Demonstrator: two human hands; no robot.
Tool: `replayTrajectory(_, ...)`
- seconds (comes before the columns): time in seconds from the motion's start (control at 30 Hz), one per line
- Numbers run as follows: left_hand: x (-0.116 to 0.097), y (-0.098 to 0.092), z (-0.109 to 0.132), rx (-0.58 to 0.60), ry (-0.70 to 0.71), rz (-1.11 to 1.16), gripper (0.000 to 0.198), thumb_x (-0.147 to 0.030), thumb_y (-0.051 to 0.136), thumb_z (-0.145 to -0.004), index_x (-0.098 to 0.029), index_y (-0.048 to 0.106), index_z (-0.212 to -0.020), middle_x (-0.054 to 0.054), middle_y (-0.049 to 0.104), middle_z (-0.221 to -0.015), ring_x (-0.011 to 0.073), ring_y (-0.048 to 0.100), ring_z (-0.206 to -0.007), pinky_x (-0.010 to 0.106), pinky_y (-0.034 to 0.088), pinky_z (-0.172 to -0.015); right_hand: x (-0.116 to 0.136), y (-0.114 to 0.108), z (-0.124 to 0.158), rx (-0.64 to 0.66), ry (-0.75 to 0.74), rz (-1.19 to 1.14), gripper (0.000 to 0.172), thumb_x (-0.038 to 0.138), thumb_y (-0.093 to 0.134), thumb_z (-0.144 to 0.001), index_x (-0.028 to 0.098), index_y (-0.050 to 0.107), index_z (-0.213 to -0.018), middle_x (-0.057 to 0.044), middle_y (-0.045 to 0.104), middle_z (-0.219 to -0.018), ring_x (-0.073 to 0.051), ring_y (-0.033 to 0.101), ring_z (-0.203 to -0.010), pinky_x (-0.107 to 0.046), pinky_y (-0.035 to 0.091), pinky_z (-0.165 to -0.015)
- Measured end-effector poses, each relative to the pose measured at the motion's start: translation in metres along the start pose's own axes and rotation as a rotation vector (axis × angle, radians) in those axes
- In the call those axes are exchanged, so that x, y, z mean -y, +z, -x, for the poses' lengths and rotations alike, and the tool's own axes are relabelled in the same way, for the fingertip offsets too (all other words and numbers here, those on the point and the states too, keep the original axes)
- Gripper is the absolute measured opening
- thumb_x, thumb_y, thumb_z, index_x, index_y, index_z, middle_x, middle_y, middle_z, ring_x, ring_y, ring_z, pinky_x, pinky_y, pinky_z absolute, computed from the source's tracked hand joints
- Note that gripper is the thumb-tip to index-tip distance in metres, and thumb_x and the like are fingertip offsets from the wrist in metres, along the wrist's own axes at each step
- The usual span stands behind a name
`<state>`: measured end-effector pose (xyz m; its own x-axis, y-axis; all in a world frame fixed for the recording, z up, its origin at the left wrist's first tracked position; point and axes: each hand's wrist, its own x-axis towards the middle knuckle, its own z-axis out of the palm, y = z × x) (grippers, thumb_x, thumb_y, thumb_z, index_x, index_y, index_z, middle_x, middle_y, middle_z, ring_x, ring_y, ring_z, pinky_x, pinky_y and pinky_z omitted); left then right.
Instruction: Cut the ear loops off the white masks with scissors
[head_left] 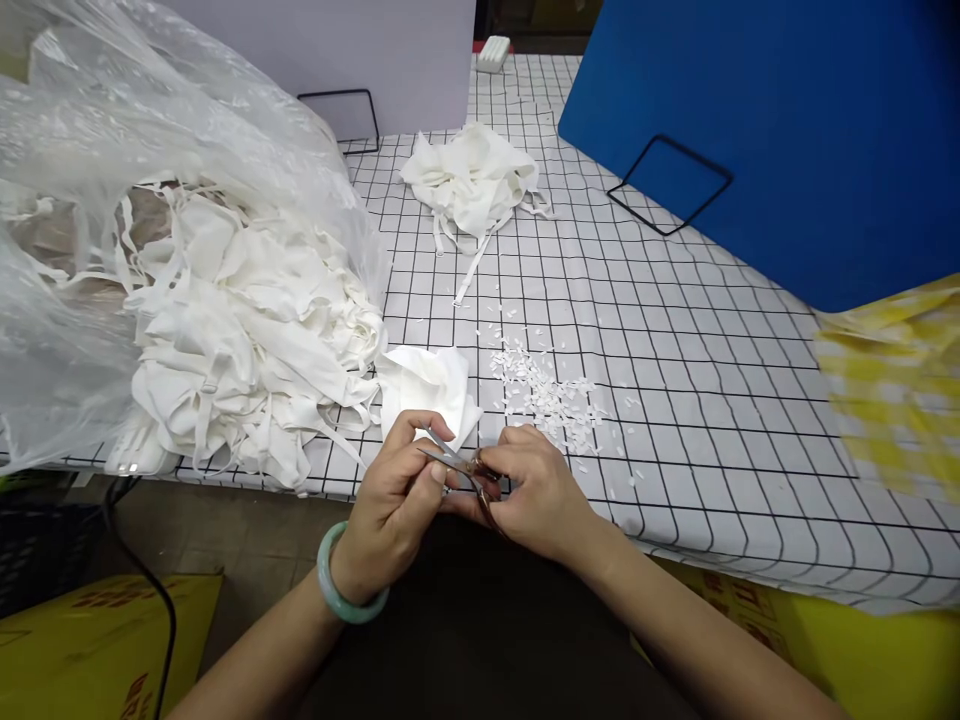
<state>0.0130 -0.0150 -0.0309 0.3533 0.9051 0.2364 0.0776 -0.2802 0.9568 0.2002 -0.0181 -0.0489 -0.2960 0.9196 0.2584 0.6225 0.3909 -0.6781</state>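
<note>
Small scissors (465, 466), blades apart, are gripped by the right hand (536, 490). The left hand (396, 490) is pinched beside them, on what cannot be told; fingers could be nicked if the blades slip. White cloth (426, 375) is laid just ahead. Close by is the checked tablecloth's (712, 430) edge; room is left rightward, past white snippets (551, 398).

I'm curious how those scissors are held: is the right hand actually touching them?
Touching. The head view shows the right hand with its fingers around the brown handles of the scissors, whose blades point toward the left hand.
</note>
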Motion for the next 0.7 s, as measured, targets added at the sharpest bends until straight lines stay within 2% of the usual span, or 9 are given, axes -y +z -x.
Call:
replayTrajectory(0.17,0.002,0.004,-0.001,0.013,-0.010,-0.004,0.027,-0.018,0.045,-0.103,-0.021,0.062,-0.082,0.004,0.059,-0.077,0.0205,0.047,-0.114,0.031,0.043,-0.094,-0.002,0.008,0.004,-0.050,0.008,0.033,0.061,0.063,0.068,-0.085,0.018,0.050,-0.050,0.001,0.049,-0.047,-0.010,0.042,-0.051,-0.027,0.035,-0.059)
replayTrajectory(0.27,0.002,0.006,-0.002,0.030,-0.023,-0.018,0.027,-0.018,0.045,-0.102,-0.021,0.062,-0.082,0.004,0.057,-0.076,0.0209,0.049,-0.112,0.031,0.044,-0.092,-0.004,0.007,0.005,-0.034,0.064,0.005,0.063,0.067,0.066,-0.084,0.018,0.049,-0.047,0.001,0.046,-0.046,-0.011,0.040,-0.050,-0.028,0.036,-0.058)
replayTrajectory(0.33,-0.001,-0.002,-0.002,0.045,-0.057,-0.036,0.027,-0.019,0.045,-0.102,-0.020,0.062,-0.081,0.005,0.058,-0.085,0.0209,0.052,-0.108,0.031,0.046,-0.089,-0.012,-0.006,0.005,0.027,0.180,-0.077,0.063,0.071,0.063,-0.084,0.019,0.051,-0.050,0.000,0.050,-0.050,-0.013,0.044,-0.052,-0.029,0.040,-0.058)
replayTrajectory(0.43,-0.009,-0.031,-0.001,-0.022,-0.081,-0.077,0.029,-0.020,0.043,-0.102,-0.019,0.061,-0.078,0.007,0.058,-0.098,0.0211,0.056,-0.101,0.033,0.048,-0.082,-0.037,-0.045,0.000,0.066,0.426,-0.062,0.058,0.079,0.058,-0.081,0.022,0.064,-0.076,-0.007,0.066,-0.077,-0.021,0.060,-0.070,-0.035,0.049,-0.063)
replayTrajectory(0.5,-0.011,-0.053,0.001,-0.113,-0.052,-0.241,0.030,-0.020,0.042,-0.102,-0.019,0.059,-0.078,0.008,0.058,-0.100,0.0230,0.057,-0.103,0.036,0.049,-0.085,-0.056,-0.072,-0.006,-0.025,0.523,0.216,0.066,0.084,0.064,-0.070,0.021,0.063,-0.093,-0.013,0.066,-0.099,-0.033,0.061,-0.093,-0.047,0.053,-0.074)
replayTrajectory(0.57,-0.006,-0.066,0.003,-0.201,-0.008,-0.554,0.025,-0.022,0.045,-0.101,-0.018,0.059,-0.081,0.010,0.058,-0.105,0.0267,0.056,-0.110,0.043,0.047,-0.094,-0.066,-0.085,-0.014,-0.073,0.543,0.372,0.071,0.082,0.069,-0.067,0.020,0.059,-0.102,-0.017,0.063,-0.112,-0.041,0.056,-0.109,-0.057,0.051,-0.085)
replayTrajectory(0.63,0.006,-0.065,0.008,-0.215,0.003,-0.835,0.014,-0.028,0.054,-0.098,-0.017,0.061,-0.093,0.014,0.055,-0.119,0.0316,0.053,-0.118,0.050,0.045,-0.100,-0.062,-0.077,-0.024,-0.033,0.550,0.221,0.063,0.072,0.069,-0.076,0.021,0.057,-0.112,-0.016,0.061,-0.118,-0.038,0.058,-0.109,-0.056,0.053,-0.085)
replayTrajectory(0.7,0.022,-0.055,0.013,-0.148,-0.045,-0.960,0.028,-0.035,0.064,-0.092,-0.016,0.057,-0.112,0.017,0.051,-0.130,0.0348,0.054,-0.120,0.051,0.050,-0.096,-0.047,-0.049,-0.034,0.064,0.518,-0.085,0.054,0.057,0.069,-0.083,0.024,0.053,-0.123,-0.013,0.062,-0.118,-0.029,0.063,-0.096,-0.047,0.058,-0.077)
